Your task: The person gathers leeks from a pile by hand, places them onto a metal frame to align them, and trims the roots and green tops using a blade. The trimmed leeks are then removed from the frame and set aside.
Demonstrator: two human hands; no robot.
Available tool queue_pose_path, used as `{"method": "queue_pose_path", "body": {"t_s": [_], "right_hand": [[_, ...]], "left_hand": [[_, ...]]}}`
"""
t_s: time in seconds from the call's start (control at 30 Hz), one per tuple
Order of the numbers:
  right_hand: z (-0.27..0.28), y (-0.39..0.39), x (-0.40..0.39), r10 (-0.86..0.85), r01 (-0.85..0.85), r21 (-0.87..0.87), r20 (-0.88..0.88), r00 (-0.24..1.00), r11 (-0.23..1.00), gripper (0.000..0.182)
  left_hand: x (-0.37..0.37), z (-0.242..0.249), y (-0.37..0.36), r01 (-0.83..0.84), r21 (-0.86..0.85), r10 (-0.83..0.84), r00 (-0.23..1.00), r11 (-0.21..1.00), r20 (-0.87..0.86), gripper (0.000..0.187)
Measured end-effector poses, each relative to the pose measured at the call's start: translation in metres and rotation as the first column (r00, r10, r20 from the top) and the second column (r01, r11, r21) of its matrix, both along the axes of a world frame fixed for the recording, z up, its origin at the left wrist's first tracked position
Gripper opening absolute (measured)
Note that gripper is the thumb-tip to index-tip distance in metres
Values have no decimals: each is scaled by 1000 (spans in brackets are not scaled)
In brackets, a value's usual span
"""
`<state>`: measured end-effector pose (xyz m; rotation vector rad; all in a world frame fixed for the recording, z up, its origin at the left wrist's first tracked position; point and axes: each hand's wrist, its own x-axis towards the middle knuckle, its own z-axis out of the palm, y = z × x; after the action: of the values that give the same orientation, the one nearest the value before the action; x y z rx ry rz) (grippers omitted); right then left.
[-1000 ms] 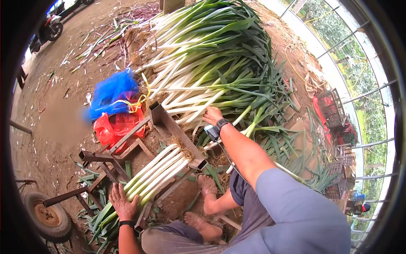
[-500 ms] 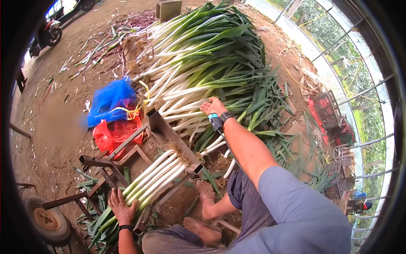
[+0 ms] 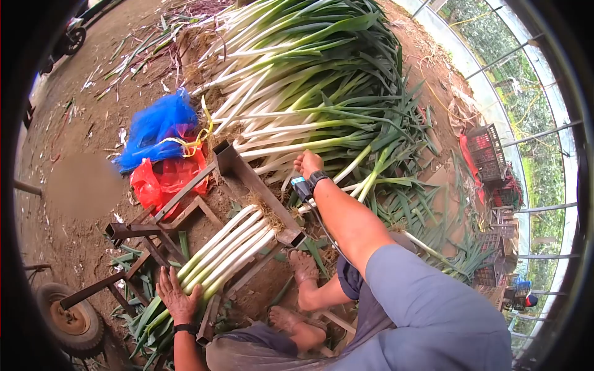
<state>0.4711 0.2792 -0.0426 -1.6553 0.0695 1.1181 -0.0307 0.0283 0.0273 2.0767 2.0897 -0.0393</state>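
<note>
Right hand [image 3: 308, 164] now more curled

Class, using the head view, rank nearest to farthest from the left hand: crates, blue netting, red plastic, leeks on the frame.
1. Leeks: against the left hand
2. Red plastic: left, ahead
3. Blue netting: beyond the red
4. Crates: far right
</note>
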Motion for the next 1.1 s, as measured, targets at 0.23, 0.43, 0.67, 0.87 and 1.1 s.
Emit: {"method": "queue_pose_path", "body": {"t_s": [0.23, 0.43, 0.67, 0.87, 1.1], "right_hand": [[-4, 23, 31, 100, -101, 22, 38, 994, 995, 38], [62, 54, 51, -131, 283, 511, -313, 941, 812, 29], [195, 40, 31, 159, 355, 758, -510, 845, 547, 36], [359, -37, -116, 573, -31, 987, -66, 817, 159, 33], [316, -131, -247, 606, -751, 633, 675, 420, -185, 42]], "left_hand": [[1, 5, 1, 6, -30, -7, 999, 1000, -34, 96], [1, 1, 1, -7, 14, 7, 1000, 1000, 11, 95], [1, -2, -1, -6, 52, 4, 999, 999, 35, 97], [3, -9, -3, -57, 64, 54, 998, 996, 41, 96], [5, -3, -3, -75, 108, 66, 994, 991, 86, 97]]}}
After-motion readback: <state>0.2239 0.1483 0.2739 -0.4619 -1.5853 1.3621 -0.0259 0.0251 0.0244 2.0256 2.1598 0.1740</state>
